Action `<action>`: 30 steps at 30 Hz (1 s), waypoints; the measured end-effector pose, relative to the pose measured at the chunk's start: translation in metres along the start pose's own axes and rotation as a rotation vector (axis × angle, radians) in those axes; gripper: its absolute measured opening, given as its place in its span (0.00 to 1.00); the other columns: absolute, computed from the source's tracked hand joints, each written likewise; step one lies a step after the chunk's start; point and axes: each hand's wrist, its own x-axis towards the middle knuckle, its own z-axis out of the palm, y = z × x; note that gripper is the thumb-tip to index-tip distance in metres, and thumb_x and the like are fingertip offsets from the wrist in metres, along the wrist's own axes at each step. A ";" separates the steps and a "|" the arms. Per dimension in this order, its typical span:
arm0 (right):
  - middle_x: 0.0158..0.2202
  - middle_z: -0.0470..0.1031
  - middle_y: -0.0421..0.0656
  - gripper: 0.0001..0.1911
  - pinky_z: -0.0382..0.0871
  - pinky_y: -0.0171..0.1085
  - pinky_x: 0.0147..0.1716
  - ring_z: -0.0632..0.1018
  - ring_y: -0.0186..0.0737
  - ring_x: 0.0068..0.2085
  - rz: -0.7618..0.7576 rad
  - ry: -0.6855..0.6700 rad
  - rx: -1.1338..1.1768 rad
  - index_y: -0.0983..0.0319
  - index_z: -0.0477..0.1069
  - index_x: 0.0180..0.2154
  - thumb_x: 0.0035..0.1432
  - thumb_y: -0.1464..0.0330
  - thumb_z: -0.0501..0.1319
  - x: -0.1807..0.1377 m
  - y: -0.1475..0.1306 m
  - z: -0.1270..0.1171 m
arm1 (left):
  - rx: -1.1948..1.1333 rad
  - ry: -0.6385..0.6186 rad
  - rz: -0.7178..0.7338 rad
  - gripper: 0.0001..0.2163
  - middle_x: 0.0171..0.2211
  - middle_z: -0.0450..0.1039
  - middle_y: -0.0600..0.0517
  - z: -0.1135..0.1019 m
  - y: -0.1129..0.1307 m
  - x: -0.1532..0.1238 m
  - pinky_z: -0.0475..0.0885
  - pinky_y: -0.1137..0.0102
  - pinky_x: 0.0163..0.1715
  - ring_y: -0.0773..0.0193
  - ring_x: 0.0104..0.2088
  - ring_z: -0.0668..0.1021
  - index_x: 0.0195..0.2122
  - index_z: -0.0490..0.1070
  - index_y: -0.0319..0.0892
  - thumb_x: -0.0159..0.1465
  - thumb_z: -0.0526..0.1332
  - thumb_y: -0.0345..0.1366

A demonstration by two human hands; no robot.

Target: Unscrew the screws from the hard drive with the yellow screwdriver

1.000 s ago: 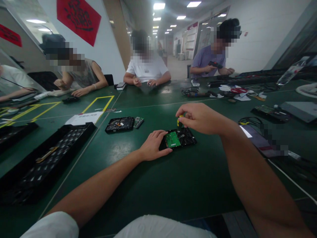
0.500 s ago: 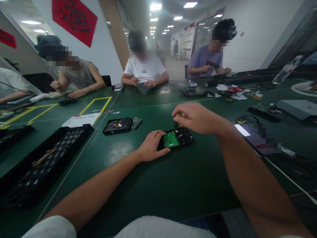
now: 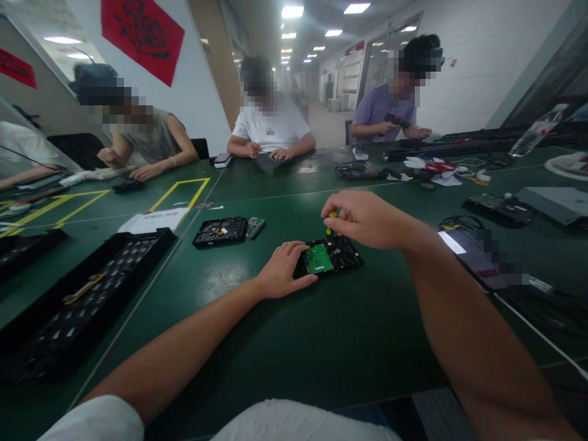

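Observation:
A black hard drive point(image 3: 348, 255) with a green circuit board point(image 3: 318, 258) on its upper face lies flat on the green table. My left hand point(image 3: 283, 271) grips the drive's left end, thumb along the near edge and fingers along the far side. Above the far edge of the drive, my right hand point(image 3: 362, 217) is closed round a small screwdriver point(image 3: 329, 232) with a yellow handle, held upright; its tip is too small to make out. To the left lies another hard drive point(image 3: 219, 232), with a loose circuit board point(image 3: 255, 227) beside it.
A long black tray point(image 3: 92, 294) stands at the left, near a white paper point(image 3: 151, 220). On the right are a phone point(image 3: 478, 257) with a cable, another drive point(image 3: 498, 209), a grey box point(image 3: 558, 204) and a bottle point(image 3: 537, 130). Several people sit across the table point(image 3: 294, 343).
The view has shifted slightly. More of the yellow screwdriver handle shows below my right fingers, whose grip has shifted a little. My left hand and the hard drive stay in place.

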 end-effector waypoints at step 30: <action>0.40 0.80 0.46 0.11 0.63 0.39 0.42 0.76 0.42 0.39 -0.050 -0.007 -0.019 0.62 0.79 0.42 0.69 0.65 0.59 0.002 0.006 0.003 | -0.008 -0.003 -0.010 0.36 0.66 0.66 0.37 0.000 0.000 0.000 0.66 0.44 0.66 0.41 0.67 0.69 0.69 0.62 0.43 0.67 0.64 0.60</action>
